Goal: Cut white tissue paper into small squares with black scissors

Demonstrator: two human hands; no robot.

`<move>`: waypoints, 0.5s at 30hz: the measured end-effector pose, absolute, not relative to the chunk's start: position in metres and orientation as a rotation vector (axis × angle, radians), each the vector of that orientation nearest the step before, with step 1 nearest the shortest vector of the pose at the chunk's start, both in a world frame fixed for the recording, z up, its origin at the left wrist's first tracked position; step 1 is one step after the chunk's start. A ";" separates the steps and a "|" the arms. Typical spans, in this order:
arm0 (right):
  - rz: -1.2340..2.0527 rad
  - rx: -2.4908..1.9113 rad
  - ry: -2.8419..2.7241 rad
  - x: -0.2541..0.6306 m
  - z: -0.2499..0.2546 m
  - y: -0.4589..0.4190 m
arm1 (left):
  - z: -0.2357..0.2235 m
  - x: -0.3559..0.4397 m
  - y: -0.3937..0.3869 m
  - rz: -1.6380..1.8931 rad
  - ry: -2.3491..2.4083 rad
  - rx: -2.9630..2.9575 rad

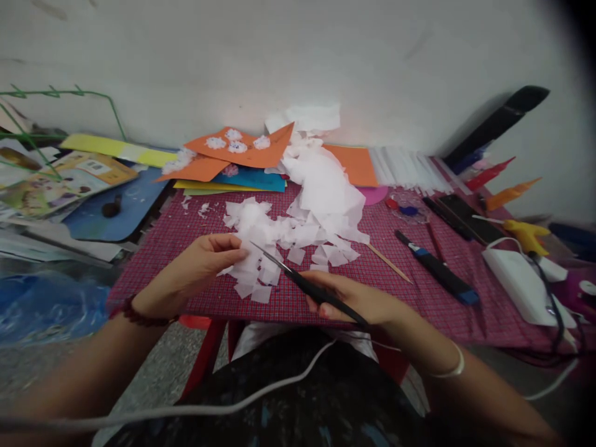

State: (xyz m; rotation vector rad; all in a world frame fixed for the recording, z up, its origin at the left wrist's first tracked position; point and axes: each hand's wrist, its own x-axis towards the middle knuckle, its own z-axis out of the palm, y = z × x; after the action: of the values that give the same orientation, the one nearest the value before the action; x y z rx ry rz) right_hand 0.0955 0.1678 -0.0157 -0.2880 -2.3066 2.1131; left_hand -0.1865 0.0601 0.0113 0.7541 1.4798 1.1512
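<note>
My right hand [342, 295] grips slim black tweezers [305, 285] with a silver pointed tip, aimed up and left. The tip is close to the fingertips of my left hand [212, 257]. Thumb and forefinger of that hand are pinched together; what lies between them, if anything, is too small to make out. Under and beyond both hands spreads a loose heap of small white tissue paper squares [254, 273]. Larger white tissue sheets [326, 180] are piled behind it.
Orange paper [267, 158] bearing white paper tufts leans at the back. On the right lie a utility knife [440, 270], a wooden stick [388, 262], a phone [470, 217] and a yellow glue gun [526, 234]. A white cable [261, 392] crosses my lap. Books [69, 180] lie left.
</note>
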 end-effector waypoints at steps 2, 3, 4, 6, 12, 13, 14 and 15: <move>2.091 -0.296 -2.340 0.086 -0.013 0.166 | 0.012 -0.190 0.055 1.112 1.497 0.821; 2.081 -0.309 -2.361 0.082 -0.012 0.165 | 0.011 -0.192 0.053 1.090 1.507 0.848; 2.072 -0.322 -2.382 0.079 -0.012 0.164 | 0.011 -0.194 0.051 1.072 1.516 0.870; 2.055 -0.345 -2.410 0.073 -0.011 0.162 | 0.008 -0.199 0.048 1.040 1.527 0.897; 2.016 -0.410 -2.384 0.064 -0.015 0.158 | -0.001 -0.210 0.045 1.021 1.489 0.897; 2.011 -0.430 -2.374 0.063 -0.015 0.157 | -0.003 -0.211 0.045 1.027 1.478 0.889; 2.010 -0.457 -2.362 0.063 -0.016 0.156 | -0.004 -0.211 0.045 1.040 1.463 0.875; 2.022 -0.497 -2.345 0.063 -0.016 0.155 | -0.006 -0.211 0.045 1.064 1.442 0.853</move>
State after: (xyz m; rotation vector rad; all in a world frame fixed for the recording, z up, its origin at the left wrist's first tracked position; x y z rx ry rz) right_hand 0.0629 0.1554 -0.0163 -0.4966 -2.3453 2.0217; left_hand -0.2111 0.0449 -0.0059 0.8532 1.4425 1.0635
